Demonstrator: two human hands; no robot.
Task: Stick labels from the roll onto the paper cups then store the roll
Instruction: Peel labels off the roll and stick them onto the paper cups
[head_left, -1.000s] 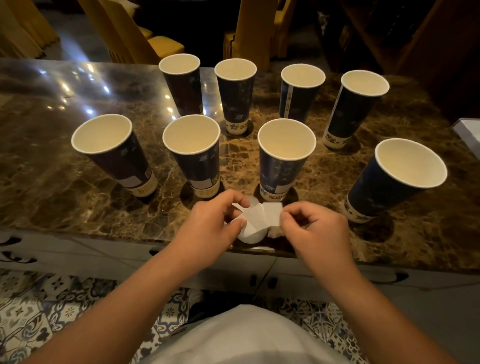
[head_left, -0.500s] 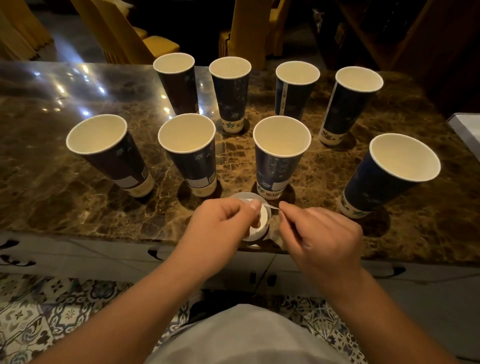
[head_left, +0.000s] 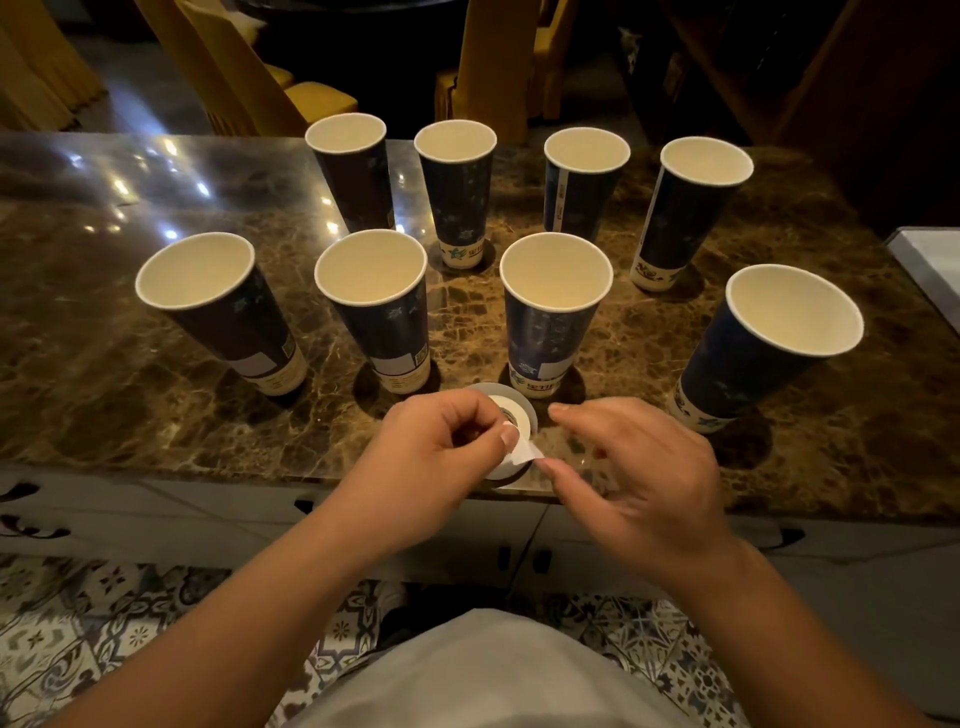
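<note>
Room: dim; yellow chairs (head_left: 291, 98) behind, patterned tile floor (head_left: 104, 634) below.
Table (head_left: 104, 322): glossy brown marble.
Cups (head_left: 556, 306): eight upright in two rows.
Left hand (head_left: 431, 462): holds the roll (head_left: 511, 421) at the near edge.
Right hand (head_left: 639, 478): pinches the label (head_left: 524, 454).

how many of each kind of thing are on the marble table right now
paper cups: 8, four in the back row and four in the front row
label roll: 1, held by the left hand
loose label: 1, by the right hand
total: 10
</note>
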